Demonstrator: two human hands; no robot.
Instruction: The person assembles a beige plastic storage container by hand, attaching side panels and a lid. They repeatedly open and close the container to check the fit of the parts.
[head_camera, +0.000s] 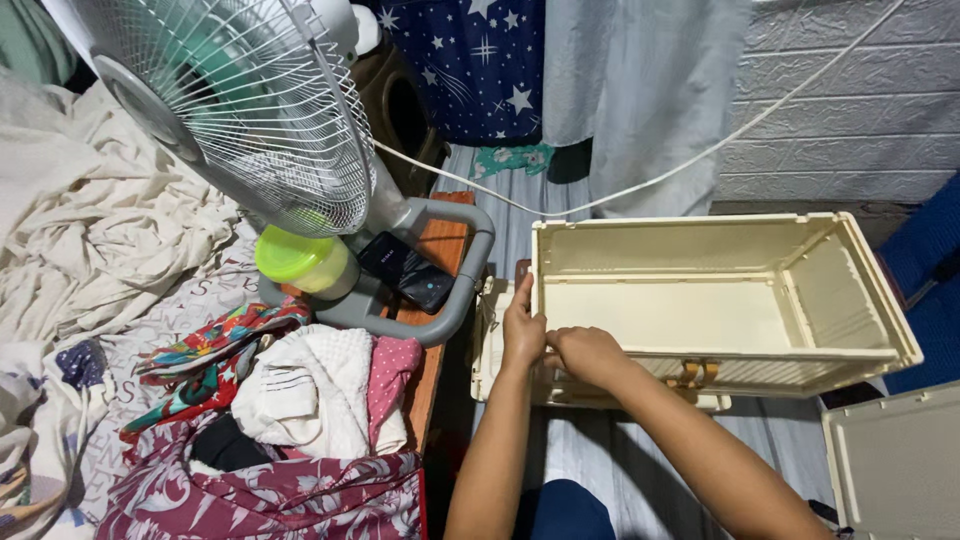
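Beside clothes, both hands' fingers press the cream crate wall

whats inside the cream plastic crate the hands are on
The cream crate looks empty: bare ribbed walls and floor show. The left hand and right hand grip its near-left corner. The strip inside along the near wall is hidden by that wall.

Lighting is even, cool and moderately bright, coming from above with no hard glare. Soft shadows collect under the cream plastic crate and in the gap beside the bed at lower centre. Focus is sharp at centre. Wide-angle distortion bends the fan grille at upper left and the brick wall at upper right.
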